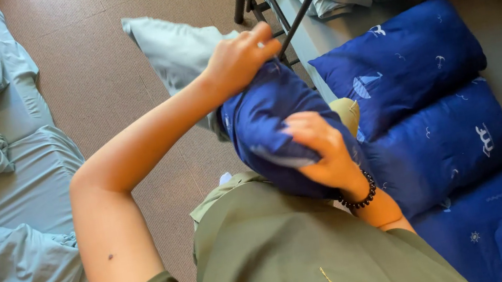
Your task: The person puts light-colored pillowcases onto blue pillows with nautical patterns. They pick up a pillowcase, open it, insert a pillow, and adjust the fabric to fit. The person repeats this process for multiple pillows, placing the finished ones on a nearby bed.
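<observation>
Currently, you hold a dark blue pillowcase (pixel 269 128) in front of your chest, above the brown floor (pixel 101 70). Your left hand (pixel 242 56) grips its top edge, fingers (pixel 262 32) curled shut on the fabric. Your right hand (pixel 321 147) presses on its lower side, fingers bent around the bulge. A pale cushion (pixel 346 112) peeks out beside it. Three blue pillows (pixel 437 146) lie along the bed's near edge. If your left hand's grip loosens, the pillowcase could likely slip down to the floor.
</observation>
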